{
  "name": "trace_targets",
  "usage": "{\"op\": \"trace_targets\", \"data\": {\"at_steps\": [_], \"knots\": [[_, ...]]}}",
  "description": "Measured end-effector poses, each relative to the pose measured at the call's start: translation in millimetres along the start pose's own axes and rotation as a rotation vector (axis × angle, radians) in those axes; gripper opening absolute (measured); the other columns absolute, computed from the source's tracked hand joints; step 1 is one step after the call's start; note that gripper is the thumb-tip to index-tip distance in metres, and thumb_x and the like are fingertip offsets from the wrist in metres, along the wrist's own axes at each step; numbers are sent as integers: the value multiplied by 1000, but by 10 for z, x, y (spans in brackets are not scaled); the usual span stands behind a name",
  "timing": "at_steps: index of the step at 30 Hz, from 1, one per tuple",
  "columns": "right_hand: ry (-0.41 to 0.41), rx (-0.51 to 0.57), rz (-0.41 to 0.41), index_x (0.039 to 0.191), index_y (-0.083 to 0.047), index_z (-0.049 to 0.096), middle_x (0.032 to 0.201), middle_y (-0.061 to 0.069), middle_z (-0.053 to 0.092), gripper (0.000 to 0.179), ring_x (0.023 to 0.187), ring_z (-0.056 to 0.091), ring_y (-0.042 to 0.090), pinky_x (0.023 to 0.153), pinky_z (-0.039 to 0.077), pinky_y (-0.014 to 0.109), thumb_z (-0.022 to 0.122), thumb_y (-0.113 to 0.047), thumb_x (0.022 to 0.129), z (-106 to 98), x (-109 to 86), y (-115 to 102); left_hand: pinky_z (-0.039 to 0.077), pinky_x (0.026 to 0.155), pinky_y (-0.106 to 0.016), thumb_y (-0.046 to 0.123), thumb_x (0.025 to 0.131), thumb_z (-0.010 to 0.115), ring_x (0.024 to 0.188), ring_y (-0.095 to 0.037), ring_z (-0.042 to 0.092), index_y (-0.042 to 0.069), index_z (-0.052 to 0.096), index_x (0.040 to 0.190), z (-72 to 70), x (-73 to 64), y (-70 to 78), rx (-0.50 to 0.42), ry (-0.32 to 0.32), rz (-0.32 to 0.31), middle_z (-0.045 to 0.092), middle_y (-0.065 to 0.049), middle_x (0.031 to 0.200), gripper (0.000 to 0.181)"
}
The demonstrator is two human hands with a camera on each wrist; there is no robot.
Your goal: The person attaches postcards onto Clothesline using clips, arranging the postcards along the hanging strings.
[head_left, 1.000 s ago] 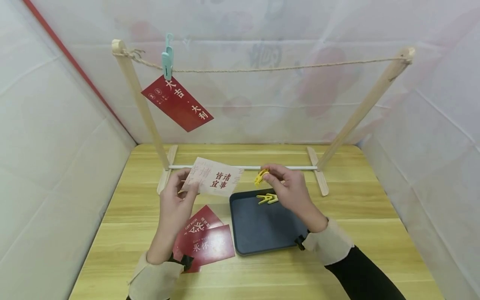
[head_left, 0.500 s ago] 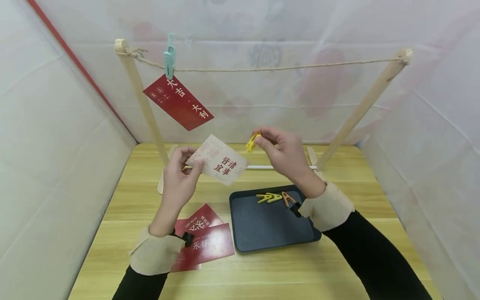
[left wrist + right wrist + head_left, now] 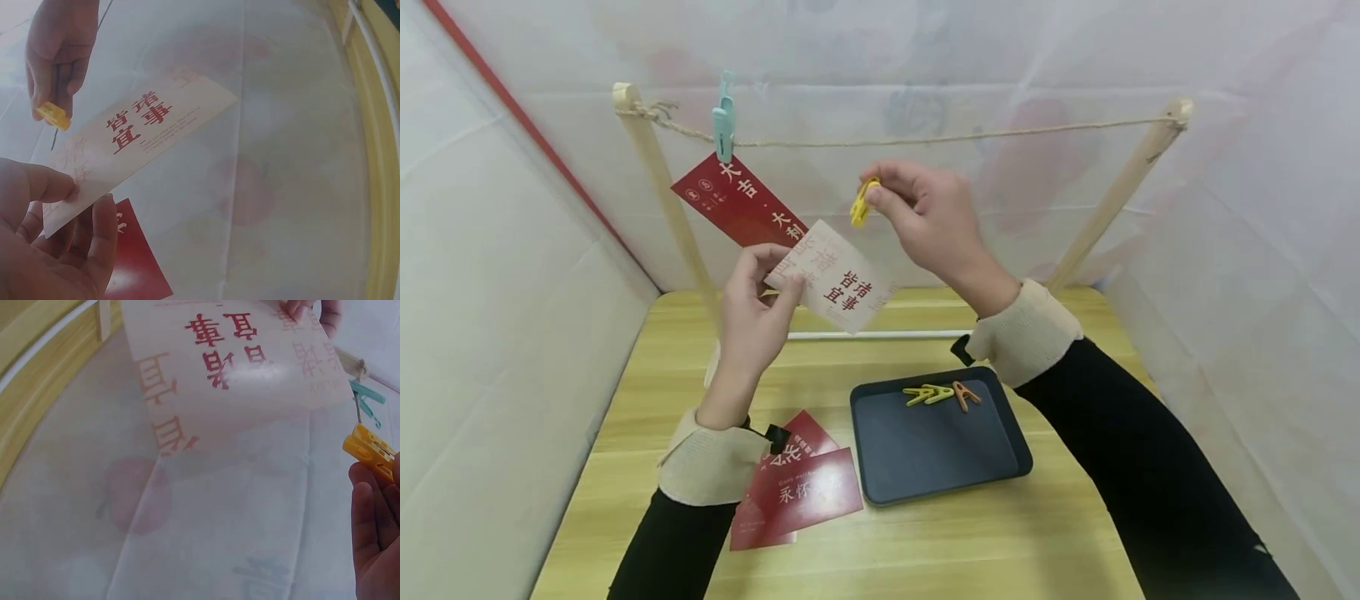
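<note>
L hand (image 3: 756, 304), centre-left of the head view, pinches a cream printed card (image 3: 846, 287) by its left corner, prob. so the rest is left free. R hand (image 3: 936, 221), upper centre, fingers curled, nips a yellow clothes-peg (image 3: 861, 206) b/w thumb & fingertips, below the twine (image 3: 1030, 132) in frame. Upper left, a teal peg (image 3: 724, 129) holds a red card (image 3: 741, 202) on the twine. Lower centre: tray (image 3: 925, 454) w/ three pegs (image 3: 937, 392), likely for easy reach.

Clips (image 3: 937, 395) lie in the tray (image 3: 936, 454); cards (image 3: 808, 493), left of it.
</note>
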State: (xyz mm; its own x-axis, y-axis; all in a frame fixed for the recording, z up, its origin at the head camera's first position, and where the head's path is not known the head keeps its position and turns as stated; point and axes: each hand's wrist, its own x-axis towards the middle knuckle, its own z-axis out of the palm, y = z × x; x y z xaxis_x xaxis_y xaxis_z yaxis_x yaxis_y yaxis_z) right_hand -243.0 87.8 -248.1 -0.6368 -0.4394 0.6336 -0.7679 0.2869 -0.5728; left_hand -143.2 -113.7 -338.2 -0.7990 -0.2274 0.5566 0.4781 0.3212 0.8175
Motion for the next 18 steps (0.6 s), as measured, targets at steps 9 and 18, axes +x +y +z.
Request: {"op": "trace_targets", "data": {"at_steps": [9,18], "knots": [[43,44,-19,105,-4,75,92,3,77,13,49,45,10,47,25,22,68,-10,95,-3,255,-56,53,65,-16,-4,93,56,89,-16,64,-10,51,120,65,154,290,-9,43,-56,64,-22,111,29],[69,95,3,104,1,73,95,7,77,13,62,61,6,51,34,21,67,-6,95,-86,413,-94,49,63,-16,-3,93,55,85,-14,60,-9,52,119,84,299,318,-6,76,-54,63,-21,109,28]]}}
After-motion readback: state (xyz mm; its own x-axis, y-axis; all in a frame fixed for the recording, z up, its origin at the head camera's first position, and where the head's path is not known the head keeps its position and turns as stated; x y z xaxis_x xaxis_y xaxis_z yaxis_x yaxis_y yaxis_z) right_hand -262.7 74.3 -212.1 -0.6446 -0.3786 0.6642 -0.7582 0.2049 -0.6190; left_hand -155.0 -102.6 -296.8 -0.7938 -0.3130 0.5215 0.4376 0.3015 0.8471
